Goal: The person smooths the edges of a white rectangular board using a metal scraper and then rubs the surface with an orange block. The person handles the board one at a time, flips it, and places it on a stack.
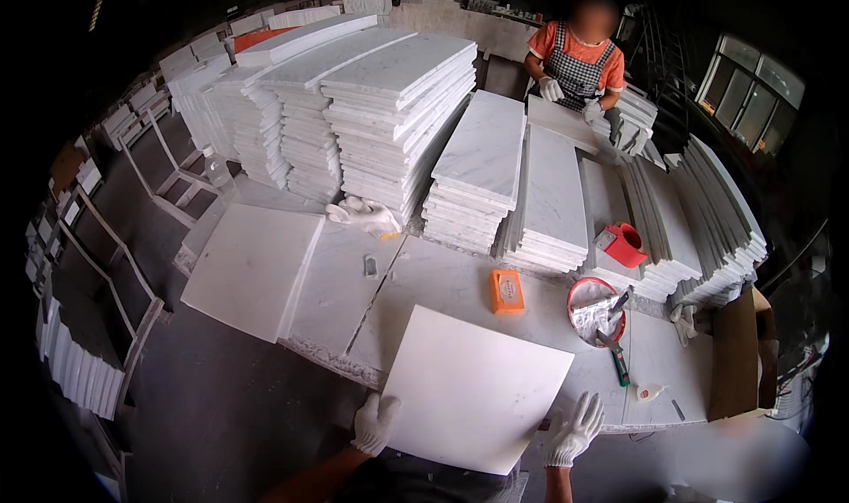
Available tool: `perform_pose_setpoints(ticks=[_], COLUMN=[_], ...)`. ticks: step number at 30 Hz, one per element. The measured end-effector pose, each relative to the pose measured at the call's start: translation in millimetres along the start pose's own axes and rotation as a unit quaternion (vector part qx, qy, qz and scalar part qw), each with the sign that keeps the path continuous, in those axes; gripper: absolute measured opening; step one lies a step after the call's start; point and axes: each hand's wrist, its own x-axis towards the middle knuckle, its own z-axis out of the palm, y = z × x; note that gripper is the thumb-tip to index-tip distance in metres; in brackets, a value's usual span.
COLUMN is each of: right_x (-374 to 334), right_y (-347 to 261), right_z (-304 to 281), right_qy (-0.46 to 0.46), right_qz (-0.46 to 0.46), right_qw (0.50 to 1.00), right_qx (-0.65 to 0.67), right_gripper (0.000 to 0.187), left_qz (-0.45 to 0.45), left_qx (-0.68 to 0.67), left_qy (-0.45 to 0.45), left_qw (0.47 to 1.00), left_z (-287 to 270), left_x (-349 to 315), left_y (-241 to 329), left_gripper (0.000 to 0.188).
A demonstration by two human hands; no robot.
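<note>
Head view shows your gloved left hand (374, 423) and right hand (575, 430) both grasping the near corners of the square white marble tile (473, 388), which lies straight ahead, tilted diagonally.

White marble tile (473, 388): square, plain pale face up, faint veining. Corner points toward the bench, turned diamond-wise. Near edge overhangs the marble worktop (460, 277), gripped at both lower sides; far portion lies over the top.
</note>
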Motion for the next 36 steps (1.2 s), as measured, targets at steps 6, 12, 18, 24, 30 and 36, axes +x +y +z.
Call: perform_pose_setpoints(ticks=[6, 12, 18, 24, 30, 36], right_x=[-106.7, -99.5, -69.1, -74.9, -77.8, -85.3], right_y=[-10.4, -8.4, -15.0, -12.9, -12.0, -3.7], right_z=[-10.3, 23.1, 25.5, 31.9, 31.2, 24.1], right_qy=[-0.099, -0.221, -0.288, -0.269, -0.279, -0.297], right_qz=[0.308, 0.307, 0.282, 0.273, 0.295, 0.266], right_qw=[0.878, 0.719, 0.617, 0.613, 0.624, 0.554], right_qx=[0.353, 0.583, 0.676, 0.691, 0.668, 0.731], right_gripper=[0.056, 0.041, 0.028, 0.026, 0.019, 0.023], left_qz=[0.002, 0.009, -0.035, -0.044, -0.149, -0.254], left_qx=[0.0, -0.006, 0.0, -0.014, -0.13, -0.173], left_qy=[0.002, 0.015, -0.008, -0.046, -0.15, -0.239], left_qw=[1.0, 1.0, 0.999, 0.998, 0.969, 0.921], left_z=[-1.3, 2.8, 0.2, -1.2, -8.2, -40.8], left_x=[2.6, 2.6, 3.6, 7.4, 15.9, 9.0], left_y=[-7.3, -14.0, -11.8, -32.5, -54.9, -7.5], left_gripper=[0.036, 0.037, 0.038, 0.037, 0.038, 0.034])
